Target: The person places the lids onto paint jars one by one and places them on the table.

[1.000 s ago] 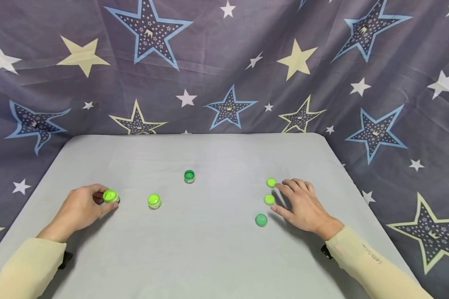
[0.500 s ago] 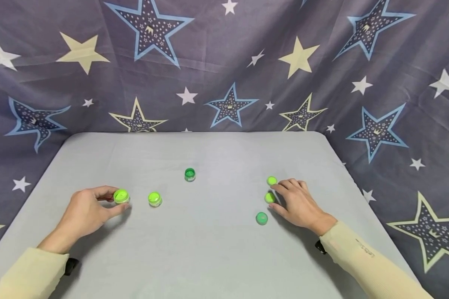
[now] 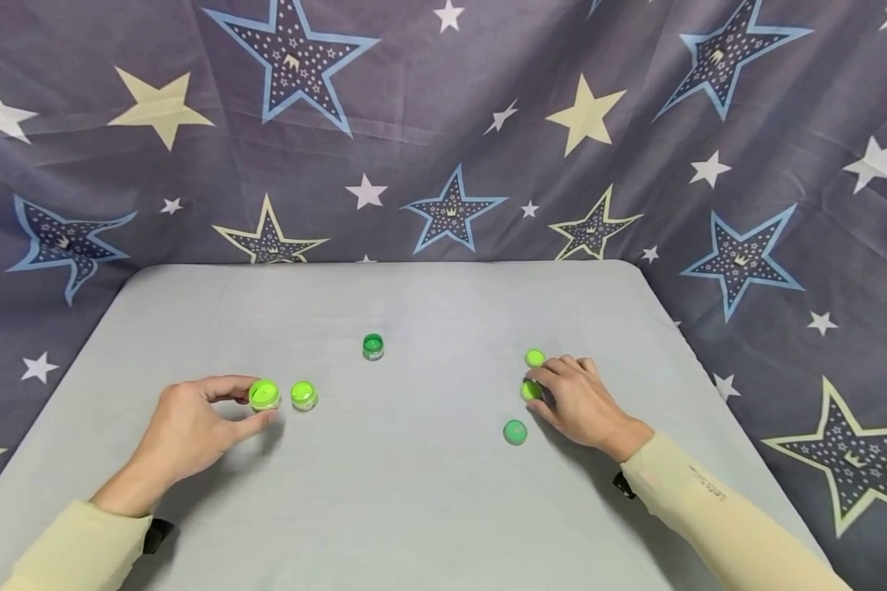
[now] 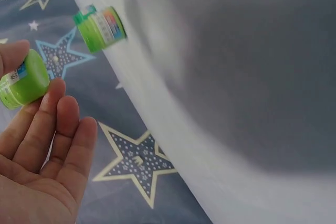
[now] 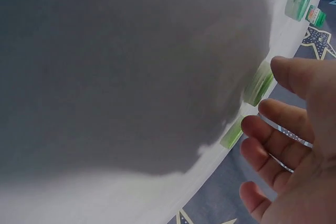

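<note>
My left hand (image 3: pixel 195 423) grips a small open jar of light green paint (image 3: pixel 264 395) between thumb and fingertips. In the left wrist view this jar (image 4: pixel 29 81) is held just above the fingers. Right beside it, a second light green jar (image 3: pixel 304 396) stands on the table. My right hand (image 3: pixel 580 402) has thumb and index finger at opposite edges of a light green lid (image 3: pixel 530 390), pinching it at the table. The right wrist view shows this lid (image 5: pixel 259 84) between thumb and index tips, the other fingers loosely curved.
An open dark green jar (image 3: pixel 373 346) stands farther back near the middle of the grey table (image 3: pixel 414 492). Another light green lid (image 3: pixel 535 357) lies behind the pinched one, and a dark green lid (image 3: pixel 515 432) in front. A star-patterned cloth (image 3: pixel 451 123) hangs behind.
My left hand has carried its jar rightward, up close to the second light green jar. The right hand has moved slightly left, its thumb and index closing around the middle lid.
</note>
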